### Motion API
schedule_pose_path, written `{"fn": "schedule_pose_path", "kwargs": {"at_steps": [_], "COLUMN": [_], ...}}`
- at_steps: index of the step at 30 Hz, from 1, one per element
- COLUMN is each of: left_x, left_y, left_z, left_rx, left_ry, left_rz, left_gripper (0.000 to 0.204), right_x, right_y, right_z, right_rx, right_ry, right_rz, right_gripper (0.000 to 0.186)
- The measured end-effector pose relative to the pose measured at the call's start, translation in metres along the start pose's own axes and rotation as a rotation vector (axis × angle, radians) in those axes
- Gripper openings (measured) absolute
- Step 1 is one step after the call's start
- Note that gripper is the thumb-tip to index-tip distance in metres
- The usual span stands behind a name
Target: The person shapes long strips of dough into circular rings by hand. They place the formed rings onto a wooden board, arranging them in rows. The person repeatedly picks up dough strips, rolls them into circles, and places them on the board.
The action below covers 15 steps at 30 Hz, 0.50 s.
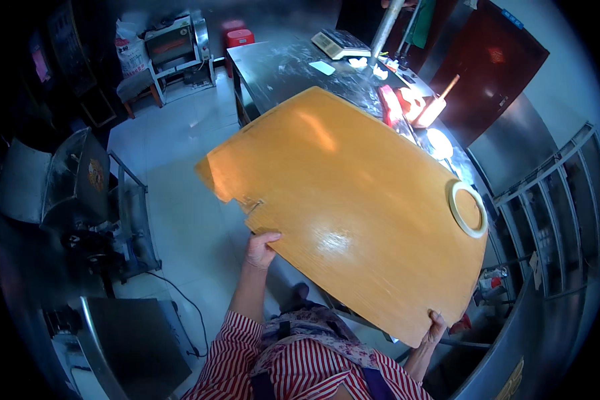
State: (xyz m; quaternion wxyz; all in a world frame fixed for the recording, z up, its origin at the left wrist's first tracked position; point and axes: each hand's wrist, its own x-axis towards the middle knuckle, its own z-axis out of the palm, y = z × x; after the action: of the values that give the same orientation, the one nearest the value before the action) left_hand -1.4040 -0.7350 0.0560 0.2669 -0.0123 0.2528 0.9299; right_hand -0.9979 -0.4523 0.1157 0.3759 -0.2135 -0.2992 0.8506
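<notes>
The board (343, 193) is between the person and the desk (267, 70), covering part of the desk from view. The left hand (263, 251) is at its near left edge, the right hand (434, 329) at its near right corner; a ring (455, 212) sits at its right end. On the desk, a card (323, 68) lies before the scale (341, 45). A stool (241, 37) stands beyond the desk's far left corner, a rack (546, 165) to the right.
</notes>
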Motion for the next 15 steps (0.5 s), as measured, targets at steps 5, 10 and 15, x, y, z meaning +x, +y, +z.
{"fn": "schedule_pose_path", "kwargs": {"at_steps": [5, 10, 15], "left_x": [0.073, 0.147, 0.218], "left_y": [0.068, 0.151, 0.205], "left_z": [-0.044, -0.043, -0.039], "left_rx": [0.020, 0.048, 0.028], "left_ry": [0.070, 0.158, 0.303], "left_rz": [0.149, 0.298, 0.332], "left_gripper": [0.066, 0.070, 0.069], "right_x": [0.116, 0.248, 0.343], "right_y": [0.070, 0.146, 0.213], "right_z": [0.071, 0.149, 0.230], "right_rx": [0.114, 0.161, 0.151], "right_ry": [-0.026, -0.112, -0.088], "right_rz": [0.186, 0.315, 0.407], "right_gripper": [0.066, 0.074, 0.071]}}
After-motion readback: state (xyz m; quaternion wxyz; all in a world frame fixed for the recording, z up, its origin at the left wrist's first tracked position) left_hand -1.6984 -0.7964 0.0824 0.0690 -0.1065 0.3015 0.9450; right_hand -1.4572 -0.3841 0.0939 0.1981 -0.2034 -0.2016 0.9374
